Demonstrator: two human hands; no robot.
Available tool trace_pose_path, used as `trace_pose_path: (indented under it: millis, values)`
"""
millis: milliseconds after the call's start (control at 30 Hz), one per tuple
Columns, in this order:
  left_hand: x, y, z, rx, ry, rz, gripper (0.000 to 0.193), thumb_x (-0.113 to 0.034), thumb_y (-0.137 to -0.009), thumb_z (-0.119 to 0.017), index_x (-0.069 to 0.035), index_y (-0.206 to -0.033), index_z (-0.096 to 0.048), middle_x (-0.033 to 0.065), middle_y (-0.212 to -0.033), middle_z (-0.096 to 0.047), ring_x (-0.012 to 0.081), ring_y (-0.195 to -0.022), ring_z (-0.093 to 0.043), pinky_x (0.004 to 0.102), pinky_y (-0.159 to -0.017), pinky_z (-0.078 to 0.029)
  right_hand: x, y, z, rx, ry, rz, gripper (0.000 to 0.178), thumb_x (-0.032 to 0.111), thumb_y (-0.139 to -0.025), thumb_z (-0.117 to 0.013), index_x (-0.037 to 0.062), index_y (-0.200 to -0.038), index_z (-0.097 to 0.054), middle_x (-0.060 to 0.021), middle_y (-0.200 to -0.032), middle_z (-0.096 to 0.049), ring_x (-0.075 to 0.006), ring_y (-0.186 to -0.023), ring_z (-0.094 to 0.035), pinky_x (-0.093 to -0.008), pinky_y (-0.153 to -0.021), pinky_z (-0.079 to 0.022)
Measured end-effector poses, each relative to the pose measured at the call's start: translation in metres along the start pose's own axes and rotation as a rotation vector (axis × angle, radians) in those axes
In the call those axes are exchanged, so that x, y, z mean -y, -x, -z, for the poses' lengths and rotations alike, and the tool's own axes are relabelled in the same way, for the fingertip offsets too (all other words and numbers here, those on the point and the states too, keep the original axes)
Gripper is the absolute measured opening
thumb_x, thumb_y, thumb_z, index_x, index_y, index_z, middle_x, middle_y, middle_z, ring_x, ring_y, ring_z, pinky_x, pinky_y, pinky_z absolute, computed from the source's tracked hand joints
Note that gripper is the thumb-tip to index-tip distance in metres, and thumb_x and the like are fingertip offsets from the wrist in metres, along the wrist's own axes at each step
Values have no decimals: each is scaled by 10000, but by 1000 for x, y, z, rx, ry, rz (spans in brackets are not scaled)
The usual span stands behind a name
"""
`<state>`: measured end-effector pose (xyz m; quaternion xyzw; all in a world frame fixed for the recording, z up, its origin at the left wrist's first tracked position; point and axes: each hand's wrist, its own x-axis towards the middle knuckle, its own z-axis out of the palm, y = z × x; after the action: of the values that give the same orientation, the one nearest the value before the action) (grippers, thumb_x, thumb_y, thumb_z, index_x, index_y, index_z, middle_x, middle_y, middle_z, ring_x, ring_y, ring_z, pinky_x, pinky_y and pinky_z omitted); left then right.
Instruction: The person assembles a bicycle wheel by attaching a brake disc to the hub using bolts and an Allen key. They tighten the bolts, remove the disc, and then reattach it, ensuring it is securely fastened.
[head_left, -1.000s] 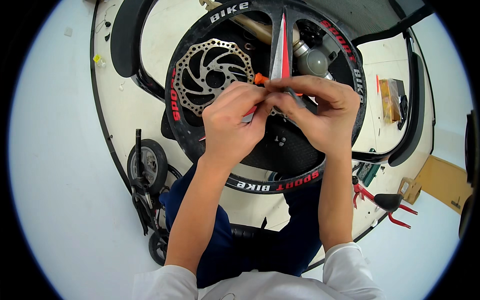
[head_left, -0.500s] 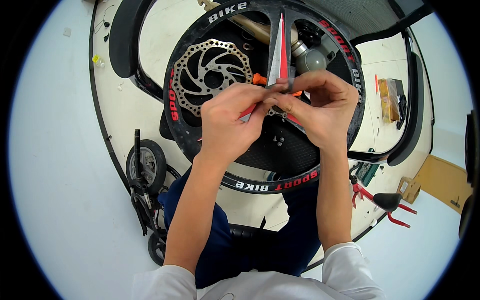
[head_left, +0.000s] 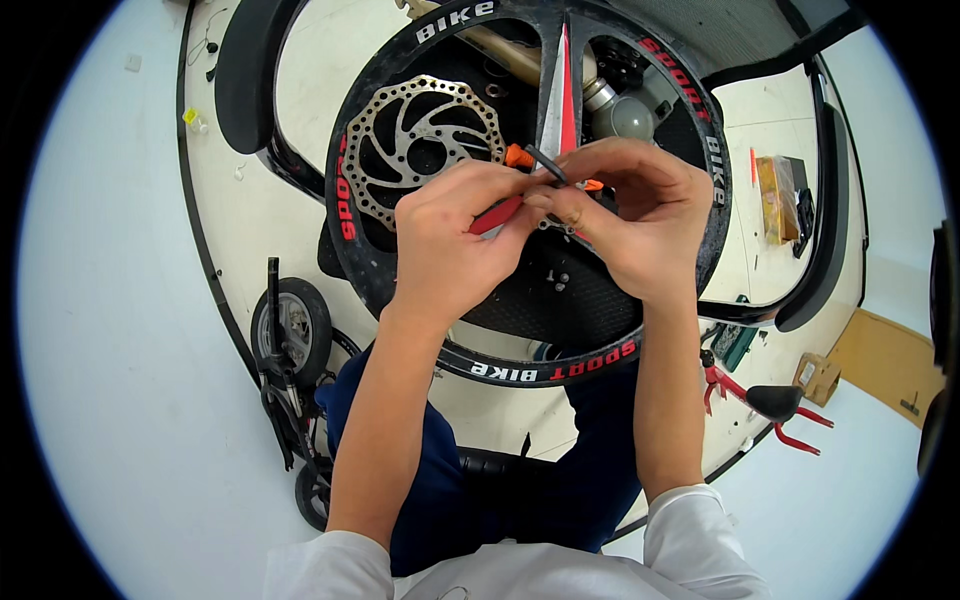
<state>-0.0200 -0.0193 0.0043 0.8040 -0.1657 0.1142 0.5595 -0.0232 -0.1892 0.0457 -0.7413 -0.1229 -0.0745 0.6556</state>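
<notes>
My left hand (head_left: 462,225) and my right hand (head_left: 645,210) meet over the middle of a black three-spoke bicycle wheel (head_left: 718,250). Both are closed, fingertips pinched together. From between them sticks a short dark rod (head_left: 545,164), like the end of a hex key; its other part is hidden by the fingers. Partly covered beneath them is the wheel's hub (head_left: 556,230). A metal brake disc (head_left: 408,150) lies left of the hub, beside my left hand. Several small bolts (head_left: 562,280) rest on the black textured surface showing through the wheel.
An orange-ended thing (head_left: 517,156) and a round translucent object (head_left: 630,118) lie near the spokes. Curved black armrests (head_left: 250,80) flank the wheel. On the floor are a small bike (head_left: 290,330), red forked frame part (head_left: 735,385), cardboard box (head_left: 818,378) and yellow packet (head_left: 775,200).
The dark rod has turned between my fingertips and now points up and to the left. My left hand has shifted slightly left; the wheel and brake disc stay nearly in place.
</notes>
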Motion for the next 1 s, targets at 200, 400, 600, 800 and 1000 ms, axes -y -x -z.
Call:
trace_pose_path:
  millis: [200, 400, 600, 800, 1000]
  values:
    - [0, -1, -3, -17, 15, -33, 177, 15, -768, -758, -29, -939, -768, 103, -877, -737, 256, -775, -717, 315, -691, -565, 3, 0, -7, 16, -71, -21, 194, -69, -851, -708, -57, -1039, -757, -132, -937, -768, -170, -845, -743, -282, -793, -602]
    - [-2, -1, -1, 18, 25, -36, 210, 33, -793, -743, -35, -990, -769, 103, -882, -737, 258, -782, -718, 319, -698, -571, 9, 0, 4, 74, 156, 37, 176, -69, -854, -703, -63, -1021, -759, -147, -955, -774, -180, -841, -756, -272, -771, -607]
    - [-3, -2, -1, 4, 76, -48, 196, 44, -779, -749, -15, -965, -755, 107, -881, -734, 243, -773, -719, 309, -699, -560, 5, 4, 2, 52, 136, 29, 207, -82, -855, -693, -71, -1054, -750, -156, -991, -771, -226, -900, -761, -289, -790, -611]
    - [-5, -7, 0, 70, 22, -78, 191, 27, -765, -776, -34, -945, -757, 101, -881, -734, 253, -779, -723, 311, -694, -563, 20, -16, 11, 147, -216, 38, 315, -50, -928, -599, -74, -1237, -662, -304, -1205, -675, -382, -1121, -689, -431, -917, -591]
    - [4, -7, 9, 115, 23, -126, 165, 42, -762, -776, -30, -909, -756, 101, -859, -728, 258, -774, -720, 319, -687, -571, 66, -70, 39, 774, 724, 423, 336, 41, -756, -756, -8, -1088, -741, -134, -1156, -746, -300, -1009, -738, -370, -845, -607]
